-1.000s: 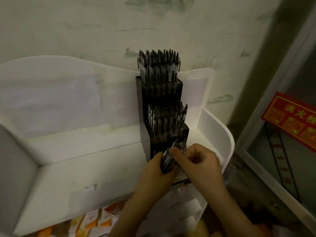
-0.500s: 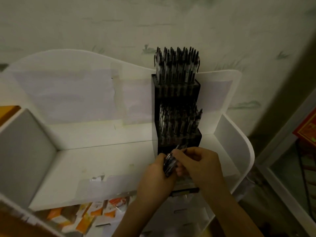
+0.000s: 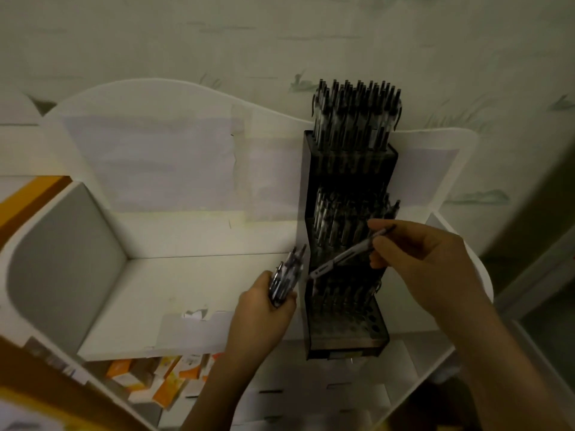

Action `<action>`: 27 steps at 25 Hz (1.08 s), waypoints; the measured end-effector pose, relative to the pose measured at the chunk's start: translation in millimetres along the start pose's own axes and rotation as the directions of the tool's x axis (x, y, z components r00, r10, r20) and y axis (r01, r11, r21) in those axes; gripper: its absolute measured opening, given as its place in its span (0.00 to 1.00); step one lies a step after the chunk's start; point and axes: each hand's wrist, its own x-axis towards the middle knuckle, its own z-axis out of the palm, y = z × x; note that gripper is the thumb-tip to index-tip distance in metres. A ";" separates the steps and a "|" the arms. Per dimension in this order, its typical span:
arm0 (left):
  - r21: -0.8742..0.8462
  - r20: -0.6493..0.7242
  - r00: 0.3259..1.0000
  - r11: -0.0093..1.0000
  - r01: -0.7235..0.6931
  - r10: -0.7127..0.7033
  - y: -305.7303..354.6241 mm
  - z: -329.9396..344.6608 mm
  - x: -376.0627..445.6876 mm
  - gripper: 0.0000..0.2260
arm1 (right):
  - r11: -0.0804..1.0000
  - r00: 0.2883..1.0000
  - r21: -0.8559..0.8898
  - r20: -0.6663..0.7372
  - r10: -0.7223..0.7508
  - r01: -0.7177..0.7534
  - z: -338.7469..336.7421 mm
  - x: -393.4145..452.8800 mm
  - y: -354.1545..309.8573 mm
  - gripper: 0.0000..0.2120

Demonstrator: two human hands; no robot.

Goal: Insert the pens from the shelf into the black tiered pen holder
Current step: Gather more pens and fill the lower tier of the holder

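Head view, right hand [image 3: 429, 262] pinching pen [image 3: 345, 256] (tip lower-left, diagonal), left hand [image 3: 264, 309] gripping pen bundle [image 3: 286, 276]

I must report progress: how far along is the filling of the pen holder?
Done: the top tier and middle tier look packed with pens. In hand: the right hand pinches a single pen, the left hand grips a bundle. Left: the bottom tier shows open holes.

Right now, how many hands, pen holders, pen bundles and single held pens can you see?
Hands: 2, left hand and right hand
Pen holder: 1
Pen bundle in left grip: 1
Single pen in right grip: 1
Total: 5
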 end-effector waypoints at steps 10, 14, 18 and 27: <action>-0.001 -0.001 1.000 1.000 0.009 -0.009 -3.1 -9.6 7.5 0.05 | 0.881 0.981 -0.431 0.071 -0.181 0.194 45.2 -3.5 62.2 0.07; -0.006 0.011 1.000 1.000 -0.003 0.003 -2.2 -8.0 8.9 0.05 | 0.858 0.972 -0.457 0.107 -0.208 0.234 57.7 -1.2 83.4 0.06; -0.016 0.016 1.000 1.000 -0.008 0.009 -2.3 -6.9 11.5 0.06 | 0.866 0.983 -0.475 0.165 -0.086 0.155 69.9 -7.0 106.3 0.06; -0.060 0.060 0.997 0.997 -0.048 0.052 0.9 0.5 10.9 0.08 | 0.896 0.992 -0.431 0.107 -0.068 0.108 68.8 -7.9 95.1 0.07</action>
